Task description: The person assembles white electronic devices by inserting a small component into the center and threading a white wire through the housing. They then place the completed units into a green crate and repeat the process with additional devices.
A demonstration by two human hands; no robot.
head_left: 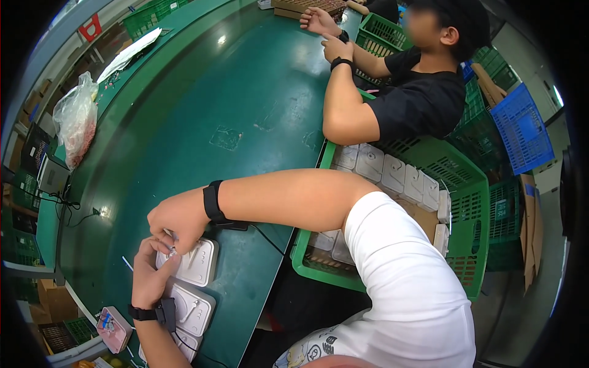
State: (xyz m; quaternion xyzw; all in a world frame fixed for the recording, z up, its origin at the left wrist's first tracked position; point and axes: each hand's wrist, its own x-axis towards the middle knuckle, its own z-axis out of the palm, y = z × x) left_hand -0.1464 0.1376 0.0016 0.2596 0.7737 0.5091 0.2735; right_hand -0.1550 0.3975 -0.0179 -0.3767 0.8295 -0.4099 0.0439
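Note:
My left hand (150, 273) and my right hand (181, 214) meet over the far end of a row of white plastic housings. Fingers and thumbs of both are pinched together around something small and pale, too hidden to name. Just beneath them lies the farthest white housing (202, 262), rounded at the corners, with small holes on its face. A second white housing (192, 306) sits nearer, next to my left wrist, with a short white cable on top. Part of a third one (189, 345) shows behind my left forearm.
At my right stands a green crate (469, 245) holding several similar white housings. A pink box (113, 331) of small parts is at the lower left. A clear bag (76, 122) lies beyond the green bench (245, 92). A co-worker (417, 92) sits at the far right, forearms over the bench.

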